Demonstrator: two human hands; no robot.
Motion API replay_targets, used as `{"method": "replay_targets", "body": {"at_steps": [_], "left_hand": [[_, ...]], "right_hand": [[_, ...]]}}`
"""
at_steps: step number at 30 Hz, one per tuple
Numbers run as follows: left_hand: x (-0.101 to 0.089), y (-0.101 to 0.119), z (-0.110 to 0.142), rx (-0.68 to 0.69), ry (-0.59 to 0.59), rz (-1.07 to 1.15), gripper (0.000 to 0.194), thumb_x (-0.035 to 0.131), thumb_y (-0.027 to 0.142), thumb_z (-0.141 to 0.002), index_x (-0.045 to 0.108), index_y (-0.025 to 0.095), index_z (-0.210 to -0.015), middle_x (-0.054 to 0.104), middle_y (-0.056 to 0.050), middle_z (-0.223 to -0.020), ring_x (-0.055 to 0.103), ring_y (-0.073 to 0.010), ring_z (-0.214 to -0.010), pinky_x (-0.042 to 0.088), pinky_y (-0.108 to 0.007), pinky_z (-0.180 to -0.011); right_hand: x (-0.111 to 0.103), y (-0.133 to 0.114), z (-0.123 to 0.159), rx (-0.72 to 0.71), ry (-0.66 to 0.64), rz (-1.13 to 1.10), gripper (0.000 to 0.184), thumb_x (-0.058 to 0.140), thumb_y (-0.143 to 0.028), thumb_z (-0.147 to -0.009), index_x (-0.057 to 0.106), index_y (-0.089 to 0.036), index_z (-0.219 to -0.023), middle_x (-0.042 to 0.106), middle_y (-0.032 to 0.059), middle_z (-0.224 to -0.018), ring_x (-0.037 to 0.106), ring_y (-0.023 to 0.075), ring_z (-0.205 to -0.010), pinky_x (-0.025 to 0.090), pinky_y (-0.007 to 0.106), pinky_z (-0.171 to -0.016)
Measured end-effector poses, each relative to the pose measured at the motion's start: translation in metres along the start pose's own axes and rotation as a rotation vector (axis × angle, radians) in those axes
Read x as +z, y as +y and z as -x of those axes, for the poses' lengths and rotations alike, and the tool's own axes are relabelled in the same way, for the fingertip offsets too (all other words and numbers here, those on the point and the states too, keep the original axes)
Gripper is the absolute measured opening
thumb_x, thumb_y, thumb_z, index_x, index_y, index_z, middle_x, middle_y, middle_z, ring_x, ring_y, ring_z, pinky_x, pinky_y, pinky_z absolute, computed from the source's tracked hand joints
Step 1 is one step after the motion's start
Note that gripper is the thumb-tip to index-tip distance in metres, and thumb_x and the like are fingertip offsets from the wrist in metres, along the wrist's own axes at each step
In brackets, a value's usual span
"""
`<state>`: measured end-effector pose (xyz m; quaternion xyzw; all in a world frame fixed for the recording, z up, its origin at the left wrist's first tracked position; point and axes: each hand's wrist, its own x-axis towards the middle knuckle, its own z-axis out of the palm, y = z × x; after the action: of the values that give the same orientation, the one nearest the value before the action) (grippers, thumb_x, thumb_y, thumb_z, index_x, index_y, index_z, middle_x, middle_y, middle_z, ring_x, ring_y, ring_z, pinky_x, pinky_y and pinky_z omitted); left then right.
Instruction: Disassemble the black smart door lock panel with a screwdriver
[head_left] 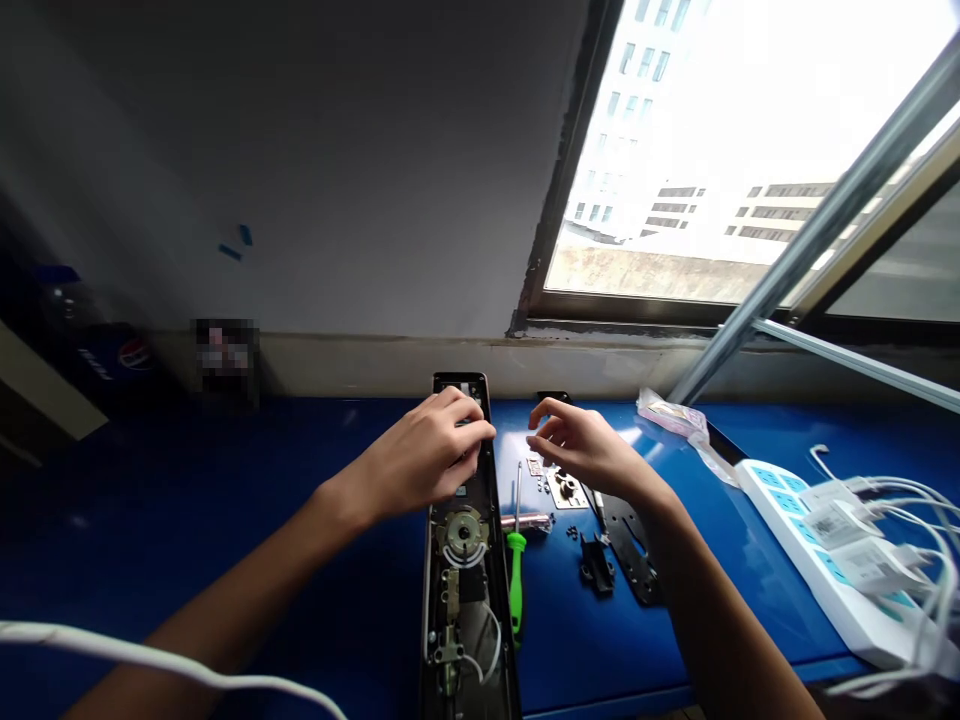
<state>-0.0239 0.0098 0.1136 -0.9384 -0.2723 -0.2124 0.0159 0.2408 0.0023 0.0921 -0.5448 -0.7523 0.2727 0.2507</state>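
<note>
A long black housing (491, 560), which looks like an opened door lock, lies lengthwise on the blue table, its metal mechanism, round disc and white wires exposed. My left hand (431, 445) is over its upper part, fingers bent and closed together near the right edge; whatever they pinch is hidden. Right of the housing my right hand (589, 450) hovers above small parts, fingers curved and apart, holding nothing visible. A green-handled screwdriver (517, 580) lies along the housing's right side. Under and near my right hand are a square metal plate (566, 488) with a round centre and several tiny screws (572, 533).
A black bracket (596, 565) and a flat black plate (631, 550) lie on the blue table (360, 620). Right stands a white power strip (817, 560) with chargers and cables. A plastic bag (673, 412) is near the wall. A white cable (172, 665) crosses the lower left.
</note>
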Motion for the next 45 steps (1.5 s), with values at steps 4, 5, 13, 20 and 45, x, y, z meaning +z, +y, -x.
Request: {"method": "replay_targets", "body": {"at_steps": [4,5,13,20,45], "left_hand": [[0.023,0.016,-0.013,0.116,-0.024,0.015,0.023,0.054,0.014,-0.099,0.072,0.015,-0.114,0.068,-0.012,-0.115,0.055,-0.029,-0.119,0.055,-0.045,-0.099],[0.028,0.019,-0.016,0.132,-0.036,0.01,0.023,0.053,0.014,-0.1,0.072,0.015,-0.113,0.069,-0.013,-0.116,0.054,-0.03,-0.121,0.055,-0.046,-0.1],[0.055,0.025,-0.029,0.171,-0.113,-0.065,0.024,0.053,0.015,-0.1,0.076,0.013,-0.106,0.072,-0.014,-0.115,0.052,-0.0357,-0.13,0.054,-0.05,-0.104],[0.054,0.026,-0.031,0.147,-0.136,-0.042,0.023,0.054,0.016,-0.099,0.076,0.013,-0.105,0.073,-0.013,-0.111,0.054,-0.0348,-0.129,0.053,-0.05,-0.106],[-0.003,-0.024,0.006,-0.15,-0.128,-0.118,0.018,0.05,0.011,-0.096,0.065,0.019,-0.102,0.058,-0.008,-0.103,0.053,-0.0237,-0.098,0.05,-0.038,-0.087]], "right_hand": [[-0.01,0.02,0.007,-0.013,-0.016,0.218,0.006,0.062,-0.018,-0.088,0.065,-0.023,-0.091,0.073,0.0003,-0.08,0.065,0.0148,-0.067,0.05,0.029,-0.064],[-0.01,0.025,0.006,-0.018,-0.025,0.268,0.008,0.063,-0.015,-0.087,0.066,-0.022,-0.091,0.074,0.0012,-0.084,0.067,0.0158,-0.073,0.052,0.03,-0.069],[0.012,0.056,-0.022,-0.037,-0.223,0.484,0.034,0.064,-0.039,-0.1,0.063,-0.018,-0.127,0.065,0.0094,-0.129,0.067,0.0225,-0.109,0.058,0.045,-0.093],[0.026,0.051,-0.028,-0.013,-0.172,0.519,0.033,0.063,-0.038,-0.1,0.063,-0.019,-0.128,0.065,0.0096,-0.13,0.067,0.0226,-0.11,0.058,0.044,-0.094],[0.038,-0.045,-0.023,-0.485,0.106,0.069,0.008,0.07,-0.018,-0.09,0.069,-0.025,-0.092,0.073,-0.002,-0.088,0.065,0.0125,-0.072,0.052,0.027,-0.067]]}}
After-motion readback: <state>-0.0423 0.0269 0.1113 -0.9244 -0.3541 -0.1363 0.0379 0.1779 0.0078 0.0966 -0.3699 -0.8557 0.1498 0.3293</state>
